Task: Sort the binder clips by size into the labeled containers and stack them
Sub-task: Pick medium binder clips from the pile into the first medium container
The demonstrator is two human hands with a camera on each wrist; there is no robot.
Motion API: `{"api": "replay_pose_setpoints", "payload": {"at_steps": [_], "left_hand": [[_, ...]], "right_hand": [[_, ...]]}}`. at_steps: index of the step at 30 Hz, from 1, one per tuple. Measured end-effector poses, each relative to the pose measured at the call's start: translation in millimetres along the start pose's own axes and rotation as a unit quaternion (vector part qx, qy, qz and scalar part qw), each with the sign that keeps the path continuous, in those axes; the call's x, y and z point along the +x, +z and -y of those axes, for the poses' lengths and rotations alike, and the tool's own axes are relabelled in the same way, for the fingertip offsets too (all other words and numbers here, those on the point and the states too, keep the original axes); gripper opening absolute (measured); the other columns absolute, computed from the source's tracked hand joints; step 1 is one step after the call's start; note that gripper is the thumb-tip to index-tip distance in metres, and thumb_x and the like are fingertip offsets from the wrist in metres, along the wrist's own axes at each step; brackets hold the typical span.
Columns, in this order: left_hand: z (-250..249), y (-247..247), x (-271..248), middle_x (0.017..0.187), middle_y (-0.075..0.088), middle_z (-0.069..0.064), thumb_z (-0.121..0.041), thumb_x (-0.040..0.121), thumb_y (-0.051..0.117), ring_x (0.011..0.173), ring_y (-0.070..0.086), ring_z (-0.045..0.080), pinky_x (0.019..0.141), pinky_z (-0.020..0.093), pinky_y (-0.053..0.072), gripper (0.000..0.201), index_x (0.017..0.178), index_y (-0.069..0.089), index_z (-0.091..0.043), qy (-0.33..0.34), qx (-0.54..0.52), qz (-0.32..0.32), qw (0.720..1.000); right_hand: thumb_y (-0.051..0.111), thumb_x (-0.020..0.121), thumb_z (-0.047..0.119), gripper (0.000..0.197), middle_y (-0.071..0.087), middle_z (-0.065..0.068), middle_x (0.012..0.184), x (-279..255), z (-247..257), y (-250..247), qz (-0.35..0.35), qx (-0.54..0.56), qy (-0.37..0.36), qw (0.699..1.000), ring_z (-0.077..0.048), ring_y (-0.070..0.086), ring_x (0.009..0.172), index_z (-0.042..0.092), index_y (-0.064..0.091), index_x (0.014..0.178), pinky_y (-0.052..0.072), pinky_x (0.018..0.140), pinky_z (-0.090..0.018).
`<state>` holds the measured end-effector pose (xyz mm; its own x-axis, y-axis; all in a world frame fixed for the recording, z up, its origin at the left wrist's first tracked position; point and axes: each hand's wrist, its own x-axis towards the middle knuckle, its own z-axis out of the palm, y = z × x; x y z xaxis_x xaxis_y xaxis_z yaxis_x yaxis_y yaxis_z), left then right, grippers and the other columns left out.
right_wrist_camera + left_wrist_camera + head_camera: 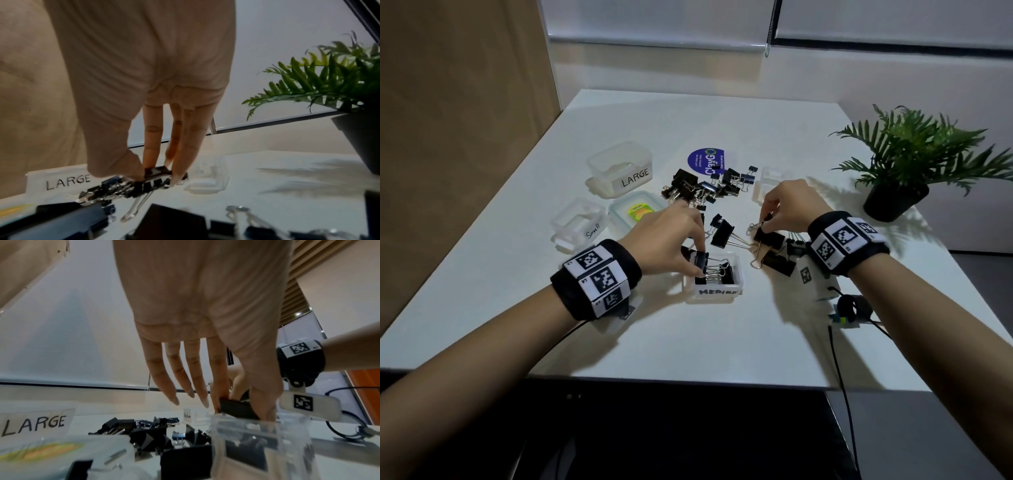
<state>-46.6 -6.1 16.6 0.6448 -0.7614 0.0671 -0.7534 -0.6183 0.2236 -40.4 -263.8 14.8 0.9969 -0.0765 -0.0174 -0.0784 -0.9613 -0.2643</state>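
Observation:
My left hand [700,262] pinches a black binder clip [701,259] between thumb and index finger, just above the clear container labeled MEDIUM [717,292], which holds a few clips. The left wrist view shows that clip [236,408] at the container's rim [257,423], with the other fingers [172,395] straight. My right hand [765,222] pinches another black clip [768,238] lying on the table; in the right wrist view, thumb and fingers close on this clip [157,172]. A pile of loose clips [705,185] lies beyond both hands.
The LARGE container [619,169] and the Small container [578,222] stand at the left with a stickered lid [637,212] between them. A purple sticker [705,161] and clear lids [770,185] lie behind the pile. A potted plant [904,164] stands at the right.

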Motion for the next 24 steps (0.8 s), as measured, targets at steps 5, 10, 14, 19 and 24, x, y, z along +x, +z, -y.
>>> {"api": "replay_pose_setpoints", "payload": {"at_steps": [5,10,14,19,24], "left_hand": [[-5,9,-2,0.102,0.059,-0.012,-0.054,0.065,0.076,0.100,0.045,0.011,0.067,0.035,0.046,0.035,0.085,0.072,-0.026,-0.009,0.016,-0.001,1.000],[-22,6,4,0.100,0.061,-0.005,-0.045,0.067,0.077,0.101,0.052,0.019,0.066,0.036,0.048,0.032,0.086,0.071,-0.020,-0.061,0.094,0.026,0.993],[-34,7,9,0.100,0.064,0.007,-0.029,0.076,0.075,0.092,0.061,0.031,0.062,0.032,0.037,0.029,0.096,0.068,-0.011,-0.092,0.140,0.039,0.985],[-35,14,6,0.095,0.063,0.015,-0.020,0.080,0.073,0.087,0.060,0.036,0.062,0.035,0.039,0.022,0.096,0.067,-0.006,-0.112,0.109,0.027,0.987],[-30,20,6,0.093,0.066,0.016,-0.020,0.077,0.077,0.089,0.062,0.035,0.068,0.037,0.047,0.026,0.098,0.071,-0.005,-0.133,0.050,0.005,0.990]], "right_hand": [[0.081,0.063,0.021,0.017,0.052,-0.007,0.101,-4,9,4,-0.042,0.041,-0.037,0.998,-0.025,0.062,0.084,0.016,0.075,0.078,0.055,0.079,-0.038],[0.080,0.064,0.021,0.015,0.052,-0.007,0.100,-9,13,7,-0.055,0.078,-0.040,0.995,-0.026,0.063,0.087,0.017,0.073,0.077,0.055,0.078,-0.041],[0.079,0.064,0.020,0.015,0.055,-0.006,0.098,-15,12,8,-0.059,0.084,-0.046,0.994,-0.022,0.064,0.085,0.017,0.074,0.077,0.055,0.078,-0.040],[0.078,0.066,0.016,0.012,0.060,-0.004,0.093,-33,18,0,-0.057,0.138,-0.106,0.983,-0.011,0.065,0.077,0.018,0.075,0.077,0.054,0.072,-0.025],[0.078,0.066,0.012,0.016,0.061,0.008,0.077,-57,31,-5,-0.017,0.170,-0.186,0.968,-0.005,0.060,0.072,0.020,0.077,0.080,0.051,0.062,-0.016]]}}
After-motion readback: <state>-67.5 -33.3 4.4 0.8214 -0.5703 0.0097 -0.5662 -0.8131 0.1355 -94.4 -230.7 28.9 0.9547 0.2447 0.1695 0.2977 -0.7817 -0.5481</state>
